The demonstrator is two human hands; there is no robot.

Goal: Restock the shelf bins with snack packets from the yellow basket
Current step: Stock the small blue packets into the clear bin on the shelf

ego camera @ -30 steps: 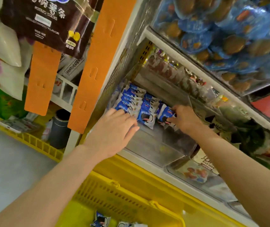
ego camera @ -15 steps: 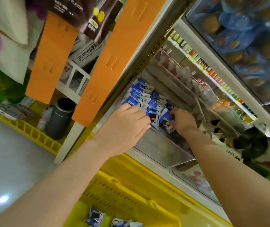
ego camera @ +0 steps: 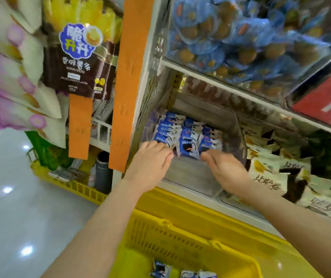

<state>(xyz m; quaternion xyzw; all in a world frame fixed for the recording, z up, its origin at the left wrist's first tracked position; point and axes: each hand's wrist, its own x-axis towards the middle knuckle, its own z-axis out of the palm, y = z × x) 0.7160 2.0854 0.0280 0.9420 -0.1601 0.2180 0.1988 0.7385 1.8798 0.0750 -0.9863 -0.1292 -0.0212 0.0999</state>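
packets: blue-and-white snack packets [ego camera: 187, 137] stand in about three rows inside the clear plastic shelf bin [ego camera: 188, 177], lowest shelf, up against the left side. Print is too smeared to read.
left hand: the left hand [ego camera: 150, 165] is flat, fingers straight and together, tips touching the front packets of the left row. Holding nothing.
right hand: the right hand [ego camera: 227, 169] is spread loose over the bin's front edge, thumb just beside the front packet of the right row. Looks empty, but its fingertips are blurry, so touching or not, can't tell.
basket: the yellow slotted plastic basket [ego camera: 176, 235] sits right below the shelf. A few loose blue-and-white packets [ego camera: 161, 268] lie in it, cut off by the bottom edge.
next bin: cream-and-black packets [ego camera: 270, 173] to the right, partly behind the right forearm.
above: a clear bin of blue-wrapped round snacks [ego camera: 230, 37], heavily motion-blurred.
left of shelf: two orange hanging strips [ego camera: 132, 77] and a dark brown potato-stick bag [ego camera: 78, 63].
far right: a red sign [ego camera: 325, 105], cut off.
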